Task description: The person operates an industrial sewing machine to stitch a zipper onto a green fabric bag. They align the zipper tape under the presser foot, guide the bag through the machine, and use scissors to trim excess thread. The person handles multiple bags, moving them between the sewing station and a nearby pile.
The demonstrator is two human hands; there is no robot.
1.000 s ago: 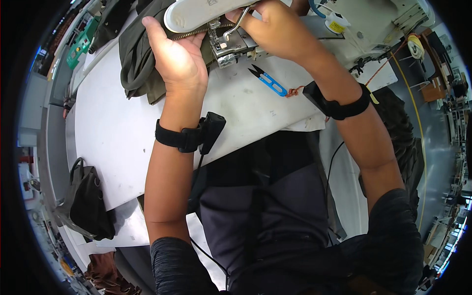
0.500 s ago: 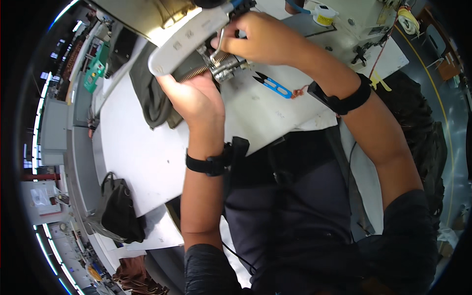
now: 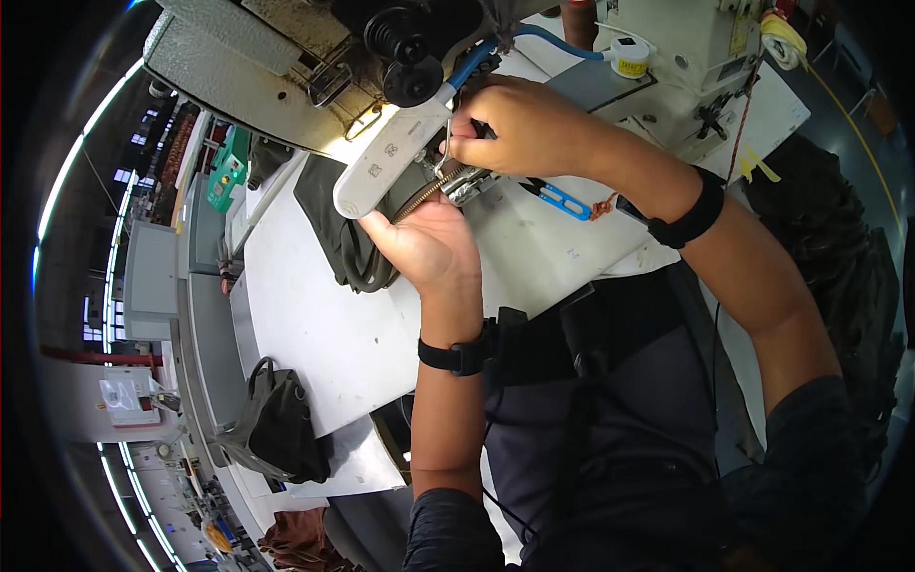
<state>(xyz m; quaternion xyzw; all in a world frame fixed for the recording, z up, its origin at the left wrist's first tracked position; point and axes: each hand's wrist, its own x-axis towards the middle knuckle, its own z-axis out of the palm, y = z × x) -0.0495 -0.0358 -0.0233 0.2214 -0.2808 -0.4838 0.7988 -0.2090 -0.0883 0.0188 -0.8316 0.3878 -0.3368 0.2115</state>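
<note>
My left hand (image 3: 434,253) is palm up under the sewing machine's pale rounded arm cover (image 3: 386,167), at the edge of a dark olive fabric piece (image 3: 329,214). Its thumb lies along the fabric, and the other fingers curl out of sight beneath a brass-toothed zipper (image 3: 419,197). Just above, my right hand (image 3: 510,124) closes its thumb and fingers around a thin bent metal lever (image 3: 448,138) near the presser foot. A shiny metal fitting (image 3: 465,187) sits below that hand. The needle area is mostly hidden.
Blue thread snips (image 3: 564,200) lie on the white table (image 3: 334,348) right of the hands. A dark bag (image 3: 276,424) stands at the table's left edge. The machine head (image 3: 257,71) overhangs from the top. Dark fabric (image 3: 820,219) is heaped at the right.
The view has shifted, so the scene sits lower and further right, with more of the machine head showing. Both hands keep nearly the same places at the machine.
</note>
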